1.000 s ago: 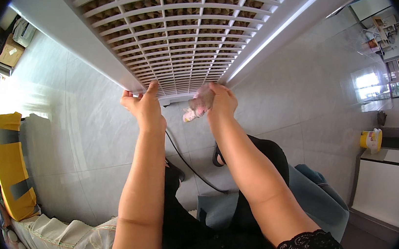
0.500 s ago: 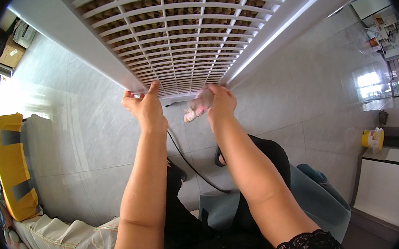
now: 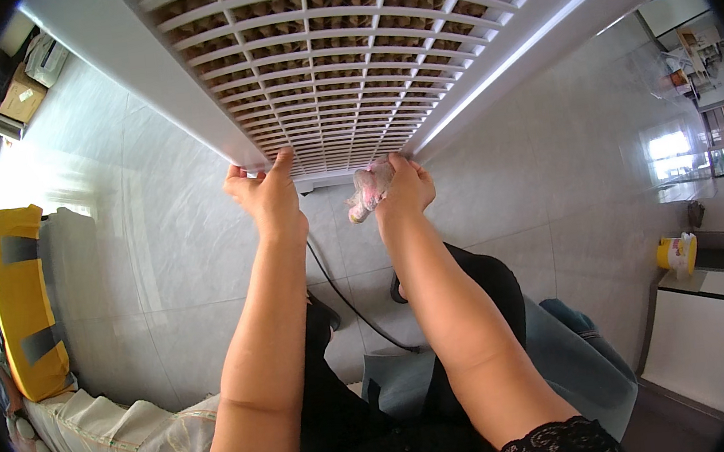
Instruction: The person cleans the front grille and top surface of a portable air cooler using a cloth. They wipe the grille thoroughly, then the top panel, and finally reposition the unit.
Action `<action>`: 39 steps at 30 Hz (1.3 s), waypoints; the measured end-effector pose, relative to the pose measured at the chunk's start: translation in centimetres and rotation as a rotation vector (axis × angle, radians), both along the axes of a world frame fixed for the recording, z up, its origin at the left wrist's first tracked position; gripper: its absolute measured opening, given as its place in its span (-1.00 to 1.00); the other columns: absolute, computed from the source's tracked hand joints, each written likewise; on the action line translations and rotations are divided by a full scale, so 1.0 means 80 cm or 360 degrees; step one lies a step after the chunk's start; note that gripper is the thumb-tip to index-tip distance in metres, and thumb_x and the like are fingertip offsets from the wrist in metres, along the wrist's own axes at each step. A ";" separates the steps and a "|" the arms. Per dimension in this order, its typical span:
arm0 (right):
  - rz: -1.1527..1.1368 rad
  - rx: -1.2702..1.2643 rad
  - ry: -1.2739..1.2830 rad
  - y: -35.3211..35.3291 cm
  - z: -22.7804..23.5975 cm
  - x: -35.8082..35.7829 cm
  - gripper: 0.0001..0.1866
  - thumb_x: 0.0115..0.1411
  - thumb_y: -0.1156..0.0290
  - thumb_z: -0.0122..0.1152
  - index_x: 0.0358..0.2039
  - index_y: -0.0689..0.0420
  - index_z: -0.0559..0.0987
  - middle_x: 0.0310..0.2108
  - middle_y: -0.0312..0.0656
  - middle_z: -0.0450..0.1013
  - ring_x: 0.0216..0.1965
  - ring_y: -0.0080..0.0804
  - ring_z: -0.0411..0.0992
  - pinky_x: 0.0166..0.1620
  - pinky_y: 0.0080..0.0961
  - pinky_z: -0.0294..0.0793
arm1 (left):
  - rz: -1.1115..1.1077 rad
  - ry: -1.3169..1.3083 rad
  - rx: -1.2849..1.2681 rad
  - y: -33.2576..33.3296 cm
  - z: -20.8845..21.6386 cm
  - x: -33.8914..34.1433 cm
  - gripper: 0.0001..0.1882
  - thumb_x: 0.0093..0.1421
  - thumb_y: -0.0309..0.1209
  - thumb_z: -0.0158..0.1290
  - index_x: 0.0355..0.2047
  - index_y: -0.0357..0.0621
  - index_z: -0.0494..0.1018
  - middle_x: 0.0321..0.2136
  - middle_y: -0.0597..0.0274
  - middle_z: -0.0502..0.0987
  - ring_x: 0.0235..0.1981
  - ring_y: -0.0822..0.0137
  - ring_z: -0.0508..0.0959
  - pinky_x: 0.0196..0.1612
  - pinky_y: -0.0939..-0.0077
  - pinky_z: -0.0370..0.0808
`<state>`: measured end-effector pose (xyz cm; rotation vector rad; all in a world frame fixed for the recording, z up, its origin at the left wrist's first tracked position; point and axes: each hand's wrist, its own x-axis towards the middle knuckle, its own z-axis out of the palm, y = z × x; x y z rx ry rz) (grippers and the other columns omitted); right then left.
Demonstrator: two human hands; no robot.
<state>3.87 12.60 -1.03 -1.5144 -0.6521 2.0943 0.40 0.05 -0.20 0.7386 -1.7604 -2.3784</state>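
At the white grille [image 3: 311, 73], left hand [image 3: 269, 194] clamped on its edge, right hand [image 3: 409, 187] around a pinkish wad [image 3: 369, 189], tub label [image 3: 676, 254] illegible.

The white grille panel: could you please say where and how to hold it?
Probably the near ends of the left rim and right rim, one hand each, approached from the wearer's side: these edges flank the lattice, and the left hand grips the left corner.

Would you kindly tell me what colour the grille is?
White; the grille shows best in the head view.
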 end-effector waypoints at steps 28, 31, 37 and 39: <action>-0.0032 -0.0044 0.0222 0.015 -0.063 -0.004 -0.76 -0.02 0.67 0.26 -0.36 0.26 0.39 -0.40 -0.08 0.47 -0.39 -0.23 0.49 -0.39 -0.25 0.56 | 0.0000 0.0000 -0.0005 0.001 -0.001 -0.001 -0.11 -0.03 -0.46 0.32 0.19 -0.16 -0.03 0.23 0.01 -0.01 0.27 0.16 0.07 0.30 0.24 -0.02; 0.0243 0.0014 0.0217 0.014 -0.089 -0.004 -0.75 -0.01 0.67 0.25 -0.34 0.26 0.39 -0.40 -0.09 0.48 -0.39 -0.23 0.49 -0.39 -0.28 0.55 | -0.0002 -0.0031 -0.0035 0.003 0.004 -0.001 -0.11 -0.03 -0.46 0.33 0.18 -0.16 -0.02 0.23 0.01 -0.01 0.26 0.15 0.07 0.30 0.25 -0.01; 0.0070 -0.0015 -0.0034 0.012 -0.041 -0.004 -0.83 0.00 0.65 0.25 -0.41 0.25 0.42 -0.46 -0.10 0.48 -0.50 -0.27 0.48 -0.53 -0.31 0.50 | -0.0004 -0.0055 -0.0063 0.001 0.002 -0.001 -0.11 -0.04 -0.48 0.33 0.19 -0.17 -0.02 0.23 0.00 -0.01 0.26 0.16 0.09 0.30 0.26 -0.01; 0.0197 0.0013 0.0119 0.004 -0.050 -0.001 -0.85 0.01 0.64 0.23 -0.46 0.24 0.42 -0.48 -0.10 0.47 -0.56 -0.28 0.45 -0.56 -0.31 0.48 | 0.0010 -0.0048 -0.0035 0.002 0.001 -0.002 -0.11 -0.04 -0.48 0.32 0.19 -0.17 -0.02 0.22 0.00 0.00 0.26 0.17 0.09 0.30 0.26 -0.01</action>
